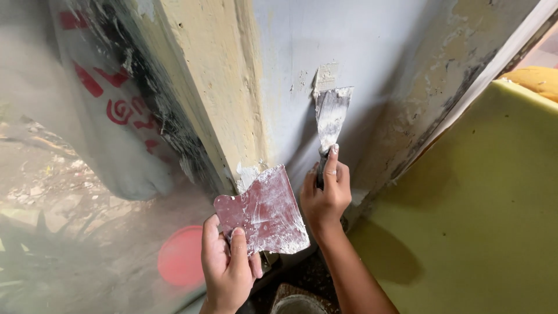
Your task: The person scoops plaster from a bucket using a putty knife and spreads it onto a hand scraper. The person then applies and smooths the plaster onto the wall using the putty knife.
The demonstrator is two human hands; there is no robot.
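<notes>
Pale wall [360, 52] with a patch of fresh filler [326, 74]. Right hand [326, 195], clamped on the putty knife [332, 116], presses its blade flat to the patch; left hand [228, 261] grips a smeared reddish board [264, 212] just below, filler within reach.

A pale grey wall [372, 52] fills the upper middle, its paint flaked and patchy toward the right, where dark stains [459, 87] run along a slanting white trim strip [511, 55]. To the left stands a cream-yellow post [215, 87], chipped at its lower edge. Beside it hangs a cloudy plastic sheet [75, 145] bearing red markings – blurred ground and leaves show through it. A round red shape [181, 256] sits low behind the sheet. On the right lies a broad yellow-green panel [482, 221] – above it, an orange-yellow rounded object [537, 78] peeks in at the corner.
</notes>
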